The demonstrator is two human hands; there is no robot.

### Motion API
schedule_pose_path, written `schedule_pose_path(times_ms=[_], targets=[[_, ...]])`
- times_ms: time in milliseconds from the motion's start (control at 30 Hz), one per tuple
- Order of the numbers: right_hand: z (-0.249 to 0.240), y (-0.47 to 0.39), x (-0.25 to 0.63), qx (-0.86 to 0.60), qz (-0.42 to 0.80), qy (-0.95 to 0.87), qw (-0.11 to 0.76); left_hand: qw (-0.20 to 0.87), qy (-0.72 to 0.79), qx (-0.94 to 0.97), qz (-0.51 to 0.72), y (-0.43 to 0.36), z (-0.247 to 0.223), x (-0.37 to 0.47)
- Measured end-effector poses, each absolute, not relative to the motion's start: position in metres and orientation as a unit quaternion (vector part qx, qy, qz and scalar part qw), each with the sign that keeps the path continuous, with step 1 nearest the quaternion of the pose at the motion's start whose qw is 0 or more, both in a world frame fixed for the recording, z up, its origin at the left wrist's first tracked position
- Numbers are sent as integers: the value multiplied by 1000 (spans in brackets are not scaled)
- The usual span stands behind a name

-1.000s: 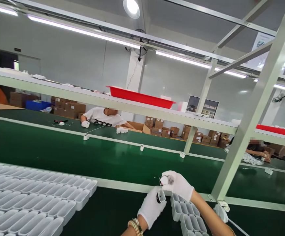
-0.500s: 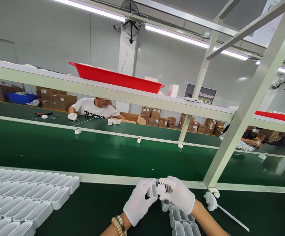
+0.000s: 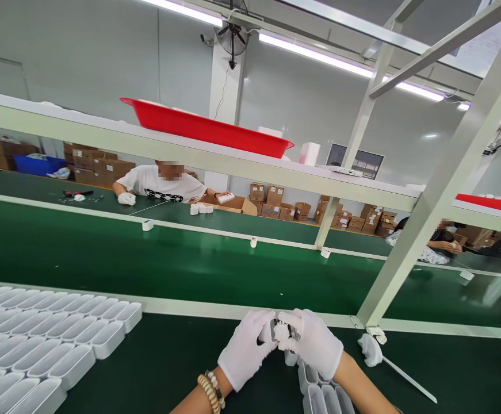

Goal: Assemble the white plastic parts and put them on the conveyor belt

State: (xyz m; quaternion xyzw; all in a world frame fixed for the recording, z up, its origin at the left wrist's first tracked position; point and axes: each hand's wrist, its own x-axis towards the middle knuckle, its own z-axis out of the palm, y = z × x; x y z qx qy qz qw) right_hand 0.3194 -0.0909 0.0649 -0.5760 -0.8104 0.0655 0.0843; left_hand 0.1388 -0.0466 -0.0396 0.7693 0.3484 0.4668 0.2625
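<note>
My left hand (image 3: 247, 351), in a white glove, is closed round a small white cup (image 3: 267, 332) near the front edge strip of the green table. Facing it, my gloved right hand (image 3: 313, 342) pinches a small white piece with dark parts (image 3: 282, 330) against the cup's opening. The fingertips of both hands nearly meet, and they partly cover the piece. Below my right hand stand several white oval cups (image 3: 319, 397) in short rows, partly hidden by the hand and forearm.
Rows of white oval containers (image 3: 30, 339) fill the left. A white stick with a cloth-like head (image 3: 371, 349) lies right, beside a slanted post (image 3: 440, 167). Beyond, a green belt (image 3: 190, 264) carries small white pieces. A red tray (image 3: 211, 129) sits on the overhead shelf; a person (image 3: 164, 184) sits opposite.
Both hands stay together with the cup and piece, turned slightly. Small white pieces on the belt's far side have shifted right. The person opposite has raised a white object in one hand.
</note>
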Motion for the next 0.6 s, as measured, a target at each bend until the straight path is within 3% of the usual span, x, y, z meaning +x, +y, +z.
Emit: schedule_pose_path(times_ms=[600], targets=[[67,-92,311,-601,54,-797,40,325,367,751,443,-48,-35,140]])
